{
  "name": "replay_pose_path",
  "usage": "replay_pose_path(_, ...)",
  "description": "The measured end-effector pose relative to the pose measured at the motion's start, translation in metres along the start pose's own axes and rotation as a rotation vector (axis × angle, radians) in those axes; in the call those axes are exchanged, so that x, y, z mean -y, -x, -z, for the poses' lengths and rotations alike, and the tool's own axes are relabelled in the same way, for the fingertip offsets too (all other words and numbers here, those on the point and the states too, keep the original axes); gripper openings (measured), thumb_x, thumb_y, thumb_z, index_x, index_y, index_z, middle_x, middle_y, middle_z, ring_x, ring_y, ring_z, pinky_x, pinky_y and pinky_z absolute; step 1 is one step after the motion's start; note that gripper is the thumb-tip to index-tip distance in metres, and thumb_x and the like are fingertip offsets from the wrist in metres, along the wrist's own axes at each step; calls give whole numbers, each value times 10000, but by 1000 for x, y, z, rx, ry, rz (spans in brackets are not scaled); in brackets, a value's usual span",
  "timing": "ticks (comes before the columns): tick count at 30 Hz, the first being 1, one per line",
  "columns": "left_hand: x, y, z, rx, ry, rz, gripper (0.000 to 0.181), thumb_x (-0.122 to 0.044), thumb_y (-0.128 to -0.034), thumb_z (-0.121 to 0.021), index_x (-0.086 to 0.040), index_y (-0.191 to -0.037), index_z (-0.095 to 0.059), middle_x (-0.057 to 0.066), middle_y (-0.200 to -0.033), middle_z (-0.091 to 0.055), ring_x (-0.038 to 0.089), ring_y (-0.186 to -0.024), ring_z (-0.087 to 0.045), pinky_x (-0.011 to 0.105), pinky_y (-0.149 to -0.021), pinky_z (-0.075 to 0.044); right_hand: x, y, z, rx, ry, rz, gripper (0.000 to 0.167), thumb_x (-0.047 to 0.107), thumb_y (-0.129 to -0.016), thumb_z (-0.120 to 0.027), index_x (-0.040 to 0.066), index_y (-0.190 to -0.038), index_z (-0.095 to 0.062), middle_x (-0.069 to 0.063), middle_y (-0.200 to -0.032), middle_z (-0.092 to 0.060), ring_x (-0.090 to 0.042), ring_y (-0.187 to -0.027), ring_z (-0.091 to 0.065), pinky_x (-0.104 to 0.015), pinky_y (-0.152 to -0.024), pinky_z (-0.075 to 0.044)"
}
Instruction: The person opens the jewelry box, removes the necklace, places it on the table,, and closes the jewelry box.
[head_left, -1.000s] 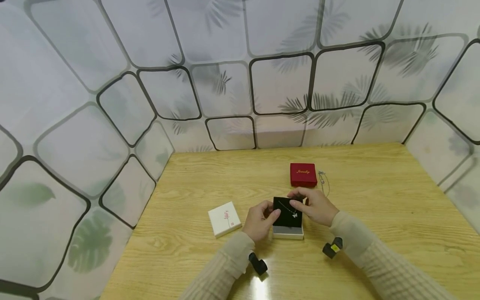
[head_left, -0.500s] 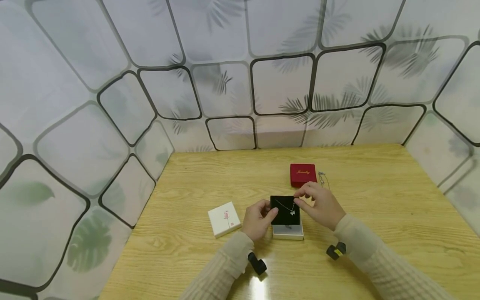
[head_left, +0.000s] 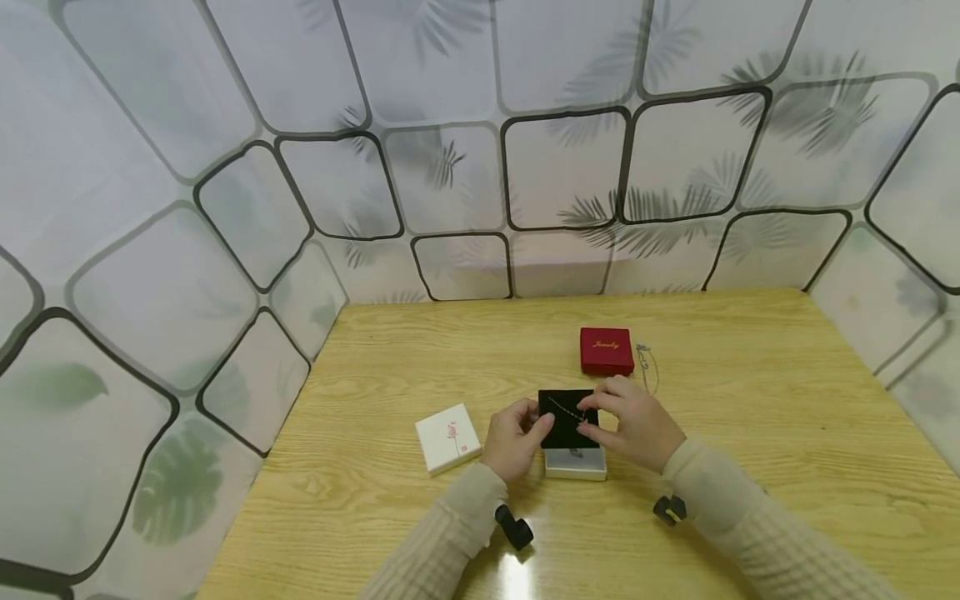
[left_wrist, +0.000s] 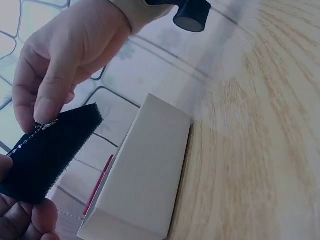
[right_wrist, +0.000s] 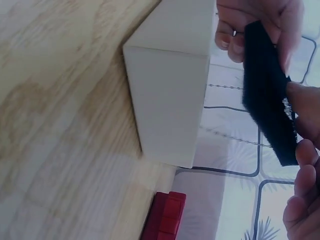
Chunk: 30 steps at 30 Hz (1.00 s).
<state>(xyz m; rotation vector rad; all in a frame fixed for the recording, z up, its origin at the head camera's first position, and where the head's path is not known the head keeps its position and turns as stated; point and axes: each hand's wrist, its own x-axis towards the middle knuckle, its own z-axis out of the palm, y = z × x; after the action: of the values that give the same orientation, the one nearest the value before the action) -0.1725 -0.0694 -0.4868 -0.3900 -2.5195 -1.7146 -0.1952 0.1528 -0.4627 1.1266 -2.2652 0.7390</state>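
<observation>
My left hand (head_left: pixel 512 442) pinches the left side of a black jewelry pad (head_left: pixel 555 433), thumb on its face. A silver chain necklace (head_left: pixel 564 409) with a small pendant lies across the pad. At the pendant, my right hand (head_left: pixel 636 423) has thumb and index finger closed on the necklace; the left wrist view shows its thumb over the chain (left_wrist: pixel 37 131). Underneath the tilted pad is the open white box (head_left: pixel 576 472), with something small and dark in it. Thin chain strands (right_wrist: pixel 225 87) hang behind the pad in the right wrist view.
A white lid (head_left: pixel 447 439) with a pink flower print lies left of my hands. Behind them sits a red jewelry box (head_left: pixel 606 350), and a second silver chain (head_left: pixel 643 358) lies at its right. A patterned curtain (head_left: pixel 562 167) surrounds the wooden table (head_left: pixel 375 375).
The pad has shifted slightly left and up in my left hand. My right hand has left the pad's upper right edge and moved down to the pendant.
</observation>
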Motion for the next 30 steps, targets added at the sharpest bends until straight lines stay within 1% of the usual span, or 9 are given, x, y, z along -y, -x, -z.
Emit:
replay_pose_path(5, 0, -1, -1, -15, 24, 6, 176, -249, -952, -621, -84, -956, -683, -21, -778, -627, 67, -676, -545, 216, -616, -471, 0, 2, -1, 0, 25, -25, 321, 225, -684, -871, 111, -904, -666, 32, -900, -604, -102, -828, -543, -285, -699, -530)
replay_pose_path(10, -3, 0, -1, -14, 41, 27, 167, -207, -957, -616, -62, -992, -691, 22, -815, -657, 57, -700, -549, 209, -637, -470, -2, 4, -3, -19, 33, -26, 288, 195, -679, -873, 122, -867, -667, 35, -865, -611, -105, -792, -551, -289, -678, -529)
replay_pose_path(16, -31, 7, 7, 28, 69, -8, 159, -81, -966, -574, 41, -1002, -670, 156, -855, -672, 76, -709, -563, 209, -639, -478, -3, 5, -9, -34, 40, -4, 217, 149, -687, -862, 122, -820, -693, 35, -793, -610, -82, -729, -566, -255, -624, -522)
replay_pose_path(17, -35, 8, 9, 33, 73, -14, 157, -71, -966, -570, 49, -998, -667, 168, -856, -671, 78, -707, -564, 210, -638, -480, -3, 5, -9, -36, 39, 1, 213, 137, -683, -863, 123, -811, -693, 37, -784, -606, -77, -719, -564, -247, -616, -518)
replay_pose_path(18, -35, 9, 9, 37, 74, -16, 159, -71, -968, -567, 50, -999, -666, 174, -860, -671, 81, -707, -563, 209, -637, -479, -3, 5, -10, -39, 36, 3, 210, 125, -683, -863, 124, -803, -692, 40, -778, -603, -74, -713, -563, -241, -612, -516)
replay_pose_path(20, -28, 7, 7, 37, 68, -15, 164, -86, -971, -568, 38, -1011, -668, 169, -867, -674, 80, -707, -562, 210, -633, -477, -2, 5, -11, -44, 34, 4, 215, 106, -679, -864, 126, -793, -683, 46, -774, -596, -72, -708, -559, -237, -612, -513)
replay_pose_path(23, -12, 4, 2, 29, 63, -12, 168, -121, -973, -576, 6, -1021, -675, 134, -867, -679, 69, -704, -557, 213, -628, -476, -1, 6, -13, -47, 35, -2, 232, 91, -679, -862, 134, -785, -661, 54, -774, -586, -66, -710, -548, -238, -615, -513)
replay_pose_path(25, -1, 1, -1, 23, 56, -2, 175, -164, -974, -585, -30, -1031, -681, 89, -867, -680, 65, -709, -558, 214, -633, -478, 0, 6, -12, -48, 35, -5, 239, 85, -685, -856, 136, -783, -644, 58, -775, -579, -65, -714, -541, -245, -616, -512)
replay_pose_path(30, 4, 0, -1, -3, 44, 14, 190, -244, -967, -601, -81, -1007, -692, -2, -813, -645, 68, -698, -551, 217, -628, -475, 2, 5, -11, -55, 23, -7, 236, 68, -715, -829, 136, -800, -619, 64, -784, -582, -92, -713, -544, -260, -606, -504)
